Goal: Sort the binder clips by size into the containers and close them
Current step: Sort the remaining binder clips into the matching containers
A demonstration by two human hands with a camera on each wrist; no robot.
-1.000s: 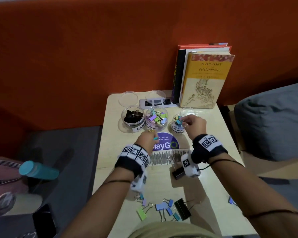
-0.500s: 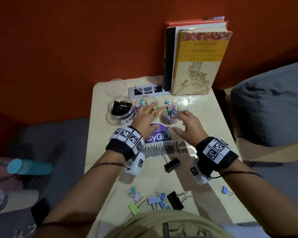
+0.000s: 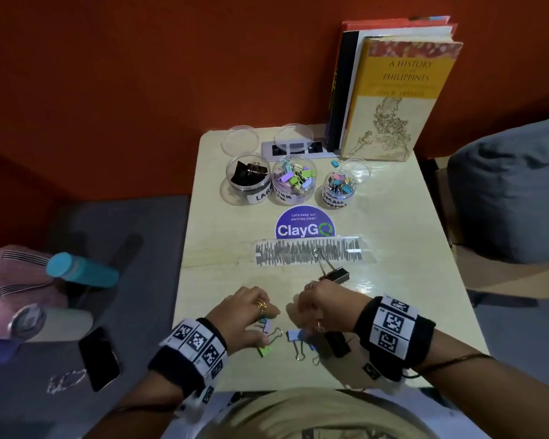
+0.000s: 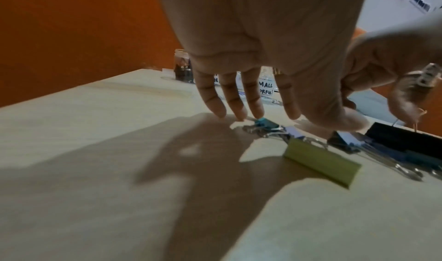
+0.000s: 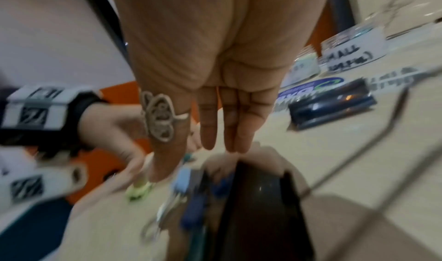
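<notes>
Near the front edge of the table (image 3: 409,223), both hands hover over a little pile of loose binder clips. Left hand (image 3: 246,318) has its fingers (image 4: 216,106) straight and relaxed, tips right by a teal clip (image 4: 264,123), holding nothing. Right hand (image 3: 322,307) is also loose-fingered above a big black clip (image 5: 260,199) and a blue clip (image 3: 295,335); picture's pretty blurry there. Green clip (image 4: 320,166) sits just beside them. Further back, three open jars: the large jar (image 3: 248,179), medium jar (image 3: 293,180), small jar (image 3: 339,188), lids lying behind them. Another black clip (image 3: 335,275) lies mid-table.

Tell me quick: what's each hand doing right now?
Left hand: open, fingers straight, holding nothing.
Right hand: open, fingers straight, holding nothing.
</notes>
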